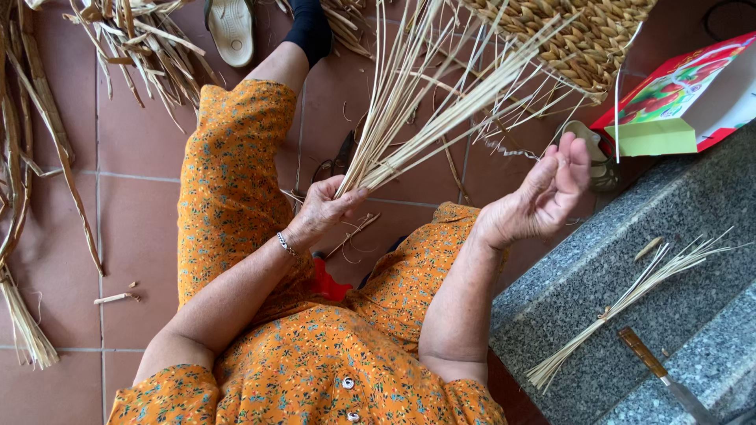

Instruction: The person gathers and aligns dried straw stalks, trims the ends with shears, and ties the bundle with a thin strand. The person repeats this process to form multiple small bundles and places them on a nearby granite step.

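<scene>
Terracotta floor tiles (134, 228), granite step (630, 260), left hand (323, 208) gripping straw bundle (409, 110), right hand (551, 193) pinching one strand (516, 151).

We wear an orange dress (236, 197) printed with small flowers, short-sleeved, two pale buttons (347, 383) down the front, a thin silver bracelet (286, 244) on our left wrist, one black sock (309, 30) far off.
</scene>
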